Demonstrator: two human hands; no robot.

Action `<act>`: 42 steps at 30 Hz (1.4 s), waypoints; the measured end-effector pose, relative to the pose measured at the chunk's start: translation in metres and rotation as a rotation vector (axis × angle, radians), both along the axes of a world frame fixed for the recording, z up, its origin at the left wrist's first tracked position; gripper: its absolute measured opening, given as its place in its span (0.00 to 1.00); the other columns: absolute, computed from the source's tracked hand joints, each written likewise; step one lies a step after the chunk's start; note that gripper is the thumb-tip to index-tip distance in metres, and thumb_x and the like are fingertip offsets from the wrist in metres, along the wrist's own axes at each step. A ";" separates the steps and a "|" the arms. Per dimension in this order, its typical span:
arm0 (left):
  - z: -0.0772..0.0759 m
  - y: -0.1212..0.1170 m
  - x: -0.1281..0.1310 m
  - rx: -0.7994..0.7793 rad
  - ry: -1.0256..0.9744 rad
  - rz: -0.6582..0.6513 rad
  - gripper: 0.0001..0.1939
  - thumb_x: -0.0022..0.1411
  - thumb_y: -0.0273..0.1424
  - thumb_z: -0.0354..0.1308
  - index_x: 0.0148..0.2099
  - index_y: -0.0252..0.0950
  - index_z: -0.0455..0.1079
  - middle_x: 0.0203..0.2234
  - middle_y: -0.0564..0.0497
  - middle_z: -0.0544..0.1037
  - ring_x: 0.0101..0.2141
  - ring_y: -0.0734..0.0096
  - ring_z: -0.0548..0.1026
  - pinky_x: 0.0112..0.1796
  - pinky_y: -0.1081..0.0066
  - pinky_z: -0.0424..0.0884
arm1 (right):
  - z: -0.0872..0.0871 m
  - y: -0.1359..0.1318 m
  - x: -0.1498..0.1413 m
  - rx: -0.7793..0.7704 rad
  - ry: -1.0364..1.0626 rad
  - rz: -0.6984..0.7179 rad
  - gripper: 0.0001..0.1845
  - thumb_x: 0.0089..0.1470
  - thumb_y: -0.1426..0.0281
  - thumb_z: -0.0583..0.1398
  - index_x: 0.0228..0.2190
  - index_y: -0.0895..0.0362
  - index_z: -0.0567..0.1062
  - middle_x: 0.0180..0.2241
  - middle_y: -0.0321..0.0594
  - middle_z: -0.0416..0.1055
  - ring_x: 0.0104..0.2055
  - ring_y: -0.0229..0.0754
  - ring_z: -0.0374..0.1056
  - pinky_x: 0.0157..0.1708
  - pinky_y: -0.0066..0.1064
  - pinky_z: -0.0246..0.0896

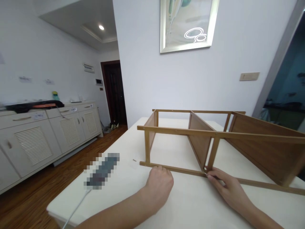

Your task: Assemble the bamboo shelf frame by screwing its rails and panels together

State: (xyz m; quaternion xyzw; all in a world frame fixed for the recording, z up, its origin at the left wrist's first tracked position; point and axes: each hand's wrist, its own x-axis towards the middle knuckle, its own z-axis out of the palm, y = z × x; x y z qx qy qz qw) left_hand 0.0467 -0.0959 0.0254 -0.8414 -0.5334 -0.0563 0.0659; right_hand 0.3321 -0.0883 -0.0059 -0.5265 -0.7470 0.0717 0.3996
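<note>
A brown wooden shelf frame (214,133) lies on its side on a white table (186,203). My left hand (160,183) curls over the frame's lower front rail (176,170), fingers closed against it. My right hand (226,187) rests on the table by the joint where a short upright (213,152) meets that rail; its fingertips are pinched together at the joint, and what they pinch is too small to make out.
A pixelated dark object (102,170) with a white cable lies on the table's left part. A tiny item (134,160) sits near the frame's left corner. White cabinets (47,133) line the left wall across a wooden floor. The wall stands just behind the table.
</note>
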 end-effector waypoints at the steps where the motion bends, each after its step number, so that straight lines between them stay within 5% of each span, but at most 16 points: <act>1: 0.000 -0.003 0.011 0.026 0.027 -0.097 0.10 0.53 0.17 0.57 0.37 0.30 0.75 0.32 0.37 0.78 0.35 0.56 0.75 0.35 0.63 0.67 | 0.002 -0.003 -0.002 -0.007 -0.012 0.026 0.18 0.60 0.55 0.55 0.29 0.51 0.77 0.33 0.41 0.78 0.35 0.47 0.74 0.34 0.34 0.71; 4: 0.003 0.001 0.041 0.083 0.077 -0.273 0.13 0.53 0.17 0.56 0.43 0.27 0.73 0.35 0.35 0.77 0.37 0.54 0.73 0.36 0.61 0.67 | 0.007 -0.012 -0.008 -0.003 -0.052 0.135 0.17 0.65 0.60 0.51 0.30 0.53 0.73 0.30 0.39 0.75 0.32 0.43 0.71 0.33 0.33 0.69; 8: 0.004 0.017 0.079 0.054 -0.063 -0.268 0.11 0.59 0.24 0.58 0.45 0.27 0.72 0.38 0.35 0.77 0.41 0.52 0.73 0.40 0.59 0.68 | 0.009 -0.017 -0.008 0.037 -0.083 0.161 0.15 0.66 0.65 0.50 0.29 0.54 0.69 0.28 0.37 0.71 0.29 0.40 0.68 0.30 0.31 0.67; 13: -0.014 0.026 0.103 0.011 -0.157 -0.266 0.09 0.64 0.32 0.57 0.41 0.31 0.73 0.36 0.40 0.77 0.41 0.53 0.74 0.41 0.59 0.68 | 0.002 -0.017 -0.003 0.064 -0.089 0.141 0.12 0.65 0.69 0.50 0.32 0.54 0.70 0.35 0.42 0.74 0.35 0.42 0.71 0.36 0.34 0.69; 21: -0.044 0.036 0.099 0.024 -0.260 -0.249 0.11 0.68 0.23 0.46 0.42 0.33 0.70 0.37 0.43 0.76 0.41 0.56 0.73 0.42 0.59 0.66 | 0.001 -0.023 0.003 0.126 -0.187 0.137 0.10 0.62 0.74 0.53 0.33 0.55 0.73 0.42 0.46 0.75 0.45 0.46 0.71 0.45 0.43 0.69; 31: -0.043 0.029 0.095 0.152 -0.329 -0.282 0.10 0.69 0.25 0.44 0.41 0.35 0.67 0.35 0.44 0.75 0.38 0.58 0.71 0.42 0.59 0.63 | 0.005 -0.031 -0.008 0.384 -0.395 0.089 0.13 0.59 0.80 0.53 0.41 0.56 0.72 0.42 0.47 0.72 0.45 0.47 0.65 0.44 0.43 0.66; 38: -0.046 0.033 0.093 0.263 -0.318 -0.339 0.13 0.67 0.19 0.44 0.41 0.36 0.68 0.32 0.45 0.74 0.35 0.59 0.70 0.39 0.60 0.63 | 0.004 -0.032 -0.008 0.405 -0.476 0.054 0.13 0.54 0.82 0.54 0.38 0.55 0.72 0.46 0.49 0.68 0.48 0.49 0.63 0.51 0.52 0.62; 42: -0.046 0.035 0.092 0.287 -0.315 -0.351 0.15 0.68 0.19 0.42 0.42 0.35 0.69 0.31 0.46 0.73 0.34 0.59 0.70 0.38 0.60 0.63 | 0.000 -0.029 -0.005 0.346 -0.468 0.089 0.17 0.53 0.85 0.51 0.38 0.56 0.71 0.43 0.47 0.66 0.43 0.46 0.62 0.43 0.43 0.65</act>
